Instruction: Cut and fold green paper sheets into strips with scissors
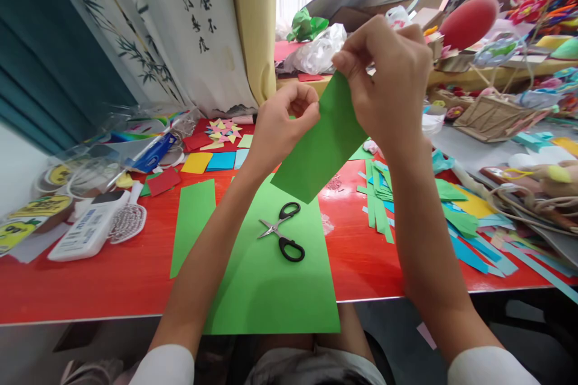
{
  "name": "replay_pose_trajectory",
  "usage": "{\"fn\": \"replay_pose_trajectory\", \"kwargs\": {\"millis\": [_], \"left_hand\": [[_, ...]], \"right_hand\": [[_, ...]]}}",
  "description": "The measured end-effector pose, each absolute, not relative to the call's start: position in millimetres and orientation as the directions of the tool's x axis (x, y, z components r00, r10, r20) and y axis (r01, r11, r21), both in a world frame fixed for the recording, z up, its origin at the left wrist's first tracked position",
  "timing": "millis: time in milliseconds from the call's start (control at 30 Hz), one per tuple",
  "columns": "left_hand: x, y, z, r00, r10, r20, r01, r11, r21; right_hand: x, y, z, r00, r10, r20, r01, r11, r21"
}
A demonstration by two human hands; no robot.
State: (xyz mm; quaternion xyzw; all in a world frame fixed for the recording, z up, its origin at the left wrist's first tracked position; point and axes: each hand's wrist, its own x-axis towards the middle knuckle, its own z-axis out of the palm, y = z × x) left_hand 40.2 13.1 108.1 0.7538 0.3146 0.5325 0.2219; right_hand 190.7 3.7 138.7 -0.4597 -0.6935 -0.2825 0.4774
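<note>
Green paper piece (321,153), raised above red table (112,286)
Your right hand (388,72) pinched its top corner, your left hand (283,120) its side, both closed; uneven pulling could have creased it

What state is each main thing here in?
Held green paper: raised, slanting
Left hand: pinching its edge
Right hand: pinching its top corner
Scissors: open, lying down
Large green sheet: flat, overhanging the red table
Green strips: loosely piled
Plastic bag: crumpled
</note>
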Motion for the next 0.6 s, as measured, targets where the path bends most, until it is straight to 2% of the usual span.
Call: {"fn": "replay_pose_trajectory", "kwargs": {"millis": [200,367,600], "left_hand": [[40,17,102,0.273,0.695,0.665,0.205,-0.718,0.666],[40,16,100,0.316,0.696,0.645,0.202,-0.714,0.671],[42,25,92,0.386,0.635,0.669,0.105,-0.751,0.652]], "right_hand": [[197,5,139,-0.082,0.305,0.949,0.922,0.384,-0.044],[208,2,144,-0.042,0.318,0.947,0.944,0.322,-0.066],[232,4,149,0.037,0.284,0.958,0.962,0.250,-0.111]]}}
